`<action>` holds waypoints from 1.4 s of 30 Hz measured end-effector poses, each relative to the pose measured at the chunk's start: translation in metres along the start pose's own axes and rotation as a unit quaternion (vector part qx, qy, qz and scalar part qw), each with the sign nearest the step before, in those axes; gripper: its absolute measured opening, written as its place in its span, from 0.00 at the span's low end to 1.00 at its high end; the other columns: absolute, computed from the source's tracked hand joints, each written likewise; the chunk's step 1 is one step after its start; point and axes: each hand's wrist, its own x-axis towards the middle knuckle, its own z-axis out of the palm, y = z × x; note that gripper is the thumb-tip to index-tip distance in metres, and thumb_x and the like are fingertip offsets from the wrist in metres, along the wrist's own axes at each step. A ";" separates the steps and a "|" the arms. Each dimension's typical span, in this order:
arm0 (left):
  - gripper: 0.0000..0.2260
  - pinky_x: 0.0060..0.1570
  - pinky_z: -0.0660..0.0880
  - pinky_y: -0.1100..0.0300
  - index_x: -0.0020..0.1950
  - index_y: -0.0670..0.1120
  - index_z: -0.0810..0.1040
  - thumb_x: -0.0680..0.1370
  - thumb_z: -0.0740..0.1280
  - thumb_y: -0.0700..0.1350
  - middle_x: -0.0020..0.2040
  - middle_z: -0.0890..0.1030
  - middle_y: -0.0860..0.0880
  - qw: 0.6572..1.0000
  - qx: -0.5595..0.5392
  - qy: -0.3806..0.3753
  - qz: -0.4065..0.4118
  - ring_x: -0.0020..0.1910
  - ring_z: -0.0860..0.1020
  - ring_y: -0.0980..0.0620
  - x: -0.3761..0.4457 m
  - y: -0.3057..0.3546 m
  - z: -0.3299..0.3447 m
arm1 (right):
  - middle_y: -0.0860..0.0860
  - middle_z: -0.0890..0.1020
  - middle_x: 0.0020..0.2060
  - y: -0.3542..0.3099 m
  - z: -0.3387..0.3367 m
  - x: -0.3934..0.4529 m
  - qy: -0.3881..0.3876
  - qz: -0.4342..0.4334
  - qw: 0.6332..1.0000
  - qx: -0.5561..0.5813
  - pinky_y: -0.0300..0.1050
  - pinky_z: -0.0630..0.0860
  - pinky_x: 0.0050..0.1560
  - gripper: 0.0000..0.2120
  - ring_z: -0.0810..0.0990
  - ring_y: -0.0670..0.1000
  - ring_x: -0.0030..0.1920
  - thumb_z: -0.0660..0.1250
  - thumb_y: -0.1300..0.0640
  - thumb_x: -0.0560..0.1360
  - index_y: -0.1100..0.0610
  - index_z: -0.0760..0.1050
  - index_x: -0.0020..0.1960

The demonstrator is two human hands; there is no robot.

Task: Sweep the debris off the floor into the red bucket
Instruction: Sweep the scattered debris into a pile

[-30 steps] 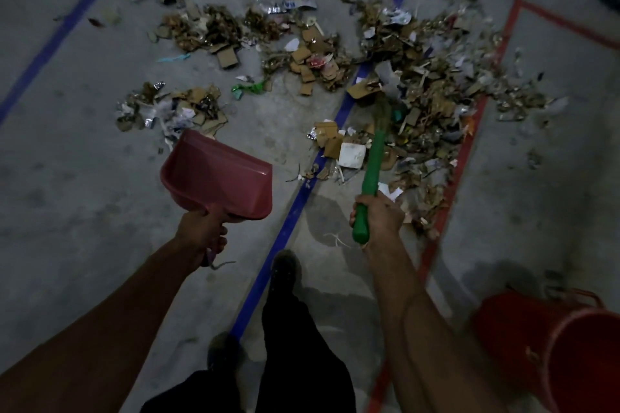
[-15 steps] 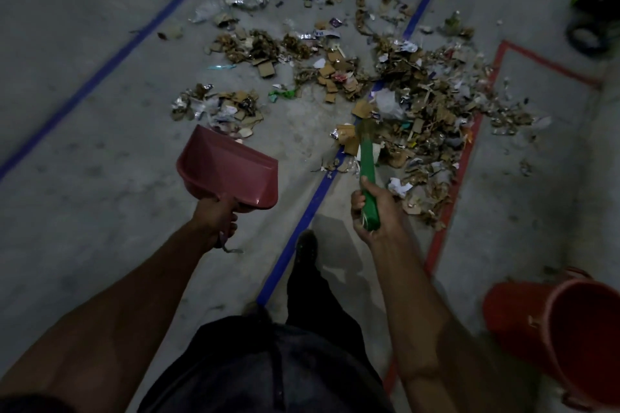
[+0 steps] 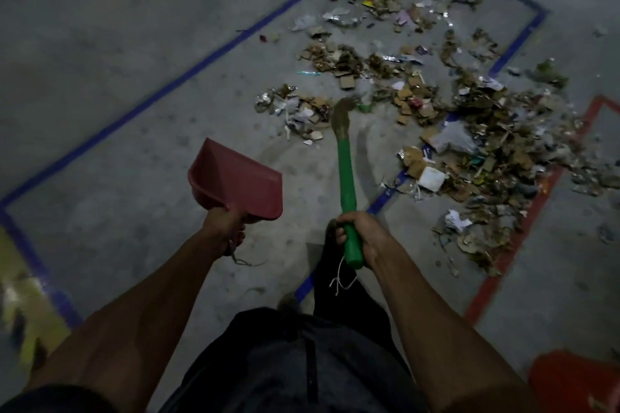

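Head view, reading from the left: blue tape lines [image 3: 188,75] cross the concrete floor [image 3: 100,27], which carries a yellowish patch at the far left edge. The left hand [image 3: 224,226] is wrapped around the handle of a red dustpan [image 3: 235,179], held up off the floor with its open mouth facing away from the person and nothing visible inside it. Just to its right, the right hand [image 3: 360,233] is closed around the green handle of a short broom [image 3: 345,164], whose bristle head reaches the near edge of a small cluster of debris [image 3: 486,144]. Most of that cardboard, paper and foil lies further right, spread across the blue tape and up to a red tape line [image 3: 523,238]. The red bucket [image 3: 573,382] sits at the lower right corner, only partly in view and well apart from the pile.

The risks, as I judge them: with the pan raised, a stroke could scatter light foil and paper outward instead of gathering it. The bucket is well away from the debris, so a loaded pan may spill on the way. Dim light could leave small scraps unnoticed.
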 end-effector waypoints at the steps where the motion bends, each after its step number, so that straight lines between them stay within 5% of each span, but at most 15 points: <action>1: 0.06 0.20 0.64 0.65 0.41 0.38 0.76 0.73 0.70 0.39 0.31 0.70 0.44 1.000 -0.007 0.006 -0.005 0.25 0.66 0.51 0.004 0.002 -0.005 | 0.56 0.72 0.28 -0.001 0.007 0.013 0.016 -0.016 0.998 -0.057 0.36 0.67 0.18 0.06 0.70 0.48 0.20 0.61 0.69 0.75 0.63 0.71 0.41; 3: 0.06 0.20 0.64 0.64 0.40 0.38 0.77 0.74 0.70 0.39 0.31 0.70 0.44 0.999 -0.023 0.021 -0.016 0.25 0.66 0.51 0.015 0.008 -0.011 | 0.57 0.74 0.29 -0.008 0.021 0.040 0.037 -0.050 0.984 -0.169 0.38 0.69 0.20 0.02 0.72 0.51 0.23 0.64 0.65 0.76 0.65 0.73 0.48; 5: 0.06 0.19 0.64 0.64 0.41 0.37 0.77 0.74 0.70 0.39 0.32 0.71 0.44 0.998 -0.036 0.040 -0.031 0.25 0.66 0.51 0.030 0.016 -0.014 | 0.58 0.76 0.32 -0.019 0.034 0.068 0.044 -0.071 0.959 -0.271 0.40 0.71 0.23 0.10 0.74 0.52 0.25 0.66 0.62 0.76 0.67 0.74 0.54; 12: 0.08 0.18 0.63 0.65 0.46 0.36 0.79 0.76 0.69 0.42 0.32 0.71 0.44 0.986 -0.085 0.115 -0.081 0.25 0.66 0.51 0.095 0.064 -0.007 | 0.58 0.80 0.38 -0.080 0.083 0.164 -0.013 -0.097 0.866 -0.490 0.41 0.74 0.27 0.10 0.80 0.53 0.30 0.64 0.57 0.74 0.62 0.72 0.51; 17: 0.08 0.20 0.63 0.63 0.43 0.37 0.75 0.79 0.66 0.41 0.33 0.70 0.43 0.976 -0.121 0.161 -0.085 0.26 0.65 0.50 0.142 0.094 0.002 | 0.51 0.76 0.38 -0.130 0.127 0.241 -0.032 -0.108 0.811 -0.574 0.39 0.67 0.28 0.09 0.77 0.51 0.36 0.64 0.54 0.74 0.58 0.71 0.49; 20: 0.06 0.21 0.64 0.64 0.42 0.37 0.75 0.78 0.66 0.37 0.33 0.70 0.43 0.972 -0.126 0.179 -0.081 0.27 0.66 0.50 0.167 0.112 0.009 | 0.58 0.79 0.44 -0.152 0.148 0.282 -0.017 -0.044 0.867 -0.497 0.47 0.78 0.35 0.13 0.81 0.58 0.39 0.66 0.56 0.73 0.61 0.71 0.55; 23: 0.04 0.23 0.66 0.63 0.42 0.39 0.76 0.77 0.66 0.34 0.32 0.70 0.43 0.971 -0.115 0.193 -0.085 0.26 0.67 0.50 0.185 0.128 0.020 | 0.59 0.77 0.36 -0.161 0.149 0.308 0.023 0.017 0.940 -0.339 0.47 0.75 0.32 0.13 0.77 0.56 0.28 0.67 0.62 0.73 0.66 0.72 0.56; 26: 0.08 0.21 0.66 0.64 0.38 0.41 0.74 0.77 0.66 0.33 0.32 0.69 0.44 0.970 -0.119 0.190 -0.090 0.27 0.67 0.50 0.198 0.141 0.029 | 0.58 0.76 0.31 -0.168 0.133 0.317 0.079 0.045 0.970 -0.224 0.41 0.72 0.25 0.11 0.74 0.53 0.23 0.67 0.64 0.73 0.67 0.73 0.54; 29: 0.08 0.20 0.69 0.65 0.39 0.41 0.74 0.77 0.65 0.33 0.32 0.70 0.43 0.971 -0.122 0.180 -0.098 0.26 0.69 0.48 0.203 0.151 0.034 | 0.58 0.75 0.31 -0.178 0.119 0.311 0.132 0.039 0.980 -0.143 0.41 0.71 0.24 0.02 0.73 0.53 0.24 0.67 0.65 0.74 0.64 0.74 0.44; 33: 0.08 0.20 0.69 0.65 0.39 0.41 0.75 0.78 0.65 0.34 0.33 0.71 0.43 0.974 -0.122 0.171 -0.091 0.26 0.69 0.49 0.203 0.164 0.036 | 0.57 0.77 0.31 -0.180 0.108 0.275 0.168 -0.001 0.973 -0.155 0.49 0.77 0.34 0.04 0.77 0.54 0.30 0.67 0.63 0.74 0.62 0.74 0.41; 36: 0.05 0.20 0.68 0.65 0.41 0.39 0.75 0.78 0.66 0.34 0.33 0.71 0.43 0.976 -0.113 0.164 -0.083 0.27 0.68 0.49 0.201 0.172 0.037 | 0.54 0.76 0.25 -0.167 0.107 0.241 0.133 -0.032 0.969 -0.205 0.40 0.72 0.23 0.07 0.75 0.51 0.20 0.66 0.63 0.75 0.60 0.73 0.39; 42: 0.05 0.22 0.67 0.62 0.41 0.37 0.76 0.78 0.66 0.34 0.32 0.71 0.43 0.981 -0.105 0.152 -0.066 0.26 0.67 0.49 0.206 0.185 0.031 | 0.53 0.77 0.27 -0.147 0.131 0.221 0.043 -0.006 0.954 -0.297 0.42 0.74 0.24 0.06 0.75 0.50 0.21 0.66 0.60 0.74 0.59 0.74 0.39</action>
